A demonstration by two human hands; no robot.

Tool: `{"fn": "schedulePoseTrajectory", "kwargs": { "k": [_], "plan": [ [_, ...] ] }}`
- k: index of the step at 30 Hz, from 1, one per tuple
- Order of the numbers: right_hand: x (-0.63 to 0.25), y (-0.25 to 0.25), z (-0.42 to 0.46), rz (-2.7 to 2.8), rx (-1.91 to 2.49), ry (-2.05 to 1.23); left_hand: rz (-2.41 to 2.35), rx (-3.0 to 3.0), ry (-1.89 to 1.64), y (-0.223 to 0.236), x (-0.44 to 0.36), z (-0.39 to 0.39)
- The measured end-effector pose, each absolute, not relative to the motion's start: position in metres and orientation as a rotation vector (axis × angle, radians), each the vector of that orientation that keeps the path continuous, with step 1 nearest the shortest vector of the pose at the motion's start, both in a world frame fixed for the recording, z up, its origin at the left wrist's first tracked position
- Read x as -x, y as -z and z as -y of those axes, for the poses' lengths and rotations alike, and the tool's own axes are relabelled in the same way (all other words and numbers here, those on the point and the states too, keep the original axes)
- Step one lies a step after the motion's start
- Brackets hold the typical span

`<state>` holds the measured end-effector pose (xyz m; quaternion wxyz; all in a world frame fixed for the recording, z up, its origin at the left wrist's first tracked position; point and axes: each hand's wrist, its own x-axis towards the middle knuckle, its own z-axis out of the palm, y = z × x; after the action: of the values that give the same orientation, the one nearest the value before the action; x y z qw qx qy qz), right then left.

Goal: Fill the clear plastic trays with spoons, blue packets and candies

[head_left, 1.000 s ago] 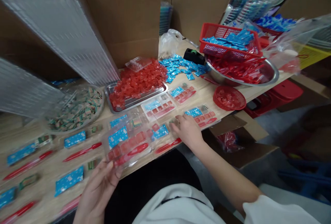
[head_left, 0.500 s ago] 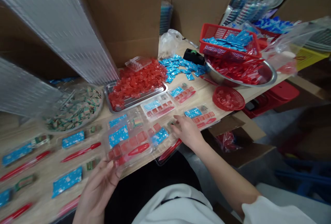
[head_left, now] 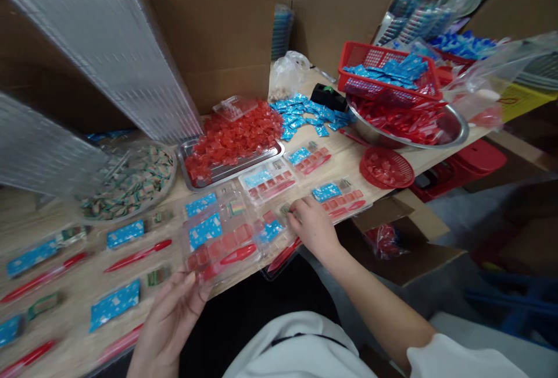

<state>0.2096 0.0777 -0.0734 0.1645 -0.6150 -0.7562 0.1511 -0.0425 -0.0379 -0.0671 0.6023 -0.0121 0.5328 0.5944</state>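
My left hand (head_left: 168,323) holds up a clear plastic blister tray (head_left: 222,244) at the table's front edge, with a blue packet, red squares and a red spoon inside. My right hand (head_left: 311,227) reaches onto the table, its fingertips pinching a small packet (head_left: 285,210). Beneath that wrist, a second clear tray with a red spoon (head_left: 283,256) overhangs the edge. Further filled trays (head_left: 335,199) lie just beyond my right hand. Rows of blue packets (head_left: 114,305) and red spoons (head_left: 138,256) are laid out on the wooden table (head_left: 87,256) to the left.
A steel tray of red pieces (head_left: 231,142) and loose blue packets (head_left: 305,113) lie further back. Beyond stand a red basket (head_left: 387,72) over a steel bowl of red spoons (head_left: 405,122). Stacked clear trays (head_left: 96,58) lean at left. A cardboard box (head_left: 405,250) sits below the right edge.
The tray in my left hand has moved slightly right and up. My right hand has shifted a little left. The second tray has swung out over the table edge.
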Motion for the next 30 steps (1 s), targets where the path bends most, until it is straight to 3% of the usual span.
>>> {"fn": "schedulePoseTrajectory", "kwargs": {
  "k": [8,16,21,30],
  "plan": [
    [-0.232,0.066,-0.079,1.928,1.692,-0.432,-1.198,0.040,-1.303,0.059,0.029,0.040],
    [-0.207,0.071,-0.085,2.164,1.911,-0.452,-1.226,0.080,-1.321,0.055,0.032,0.047],
    [-0.203,0.077,-0.084,2.193,1.834,-0.292,-1.247,0.107,-1.375,0.053,0.037,0.048],
    [-0.199,0.079,-0.080,2.197,1.778,-0.333,-1.296,0.111,-1.347,0.055,0.036,0.045]
  ]
}}
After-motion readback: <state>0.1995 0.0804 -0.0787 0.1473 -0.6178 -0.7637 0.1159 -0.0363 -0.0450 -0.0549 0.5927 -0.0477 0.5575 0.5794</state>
